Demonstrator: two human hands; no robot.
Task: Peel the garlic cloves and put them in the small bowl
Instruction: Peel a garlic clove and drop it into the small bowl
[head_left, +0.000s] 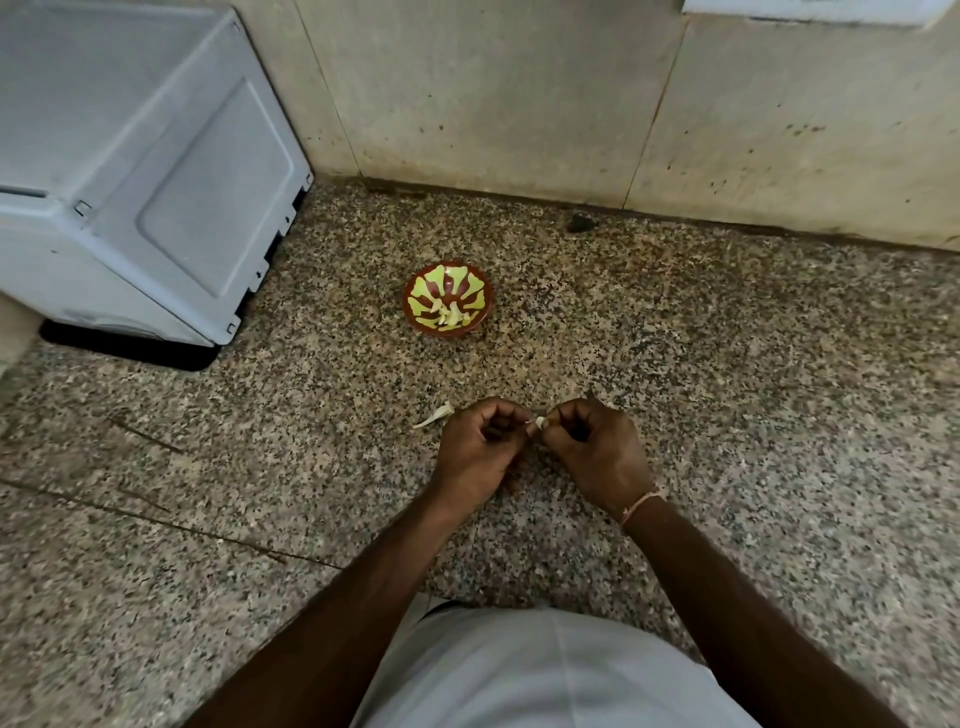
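One garlic clove (538, 422) mid-peel, pinched between both hands over the desk (727, 364).
Left hand (480, 447) and right hand (597, 452) each keep a narrow grip on it. The single small bowl (448, 297), well apart, holds several peeled cloves, too clustered to count. One loose piece (434, 415), clove or skin, lies beside the left hand.

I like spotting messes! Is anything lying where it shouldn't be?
Only one small thing: a pale scrap, probably garlic peel, lies loose on the speckled counter beside the left hand, outside the small bowl. The bowl stands upright with its cloves inside.
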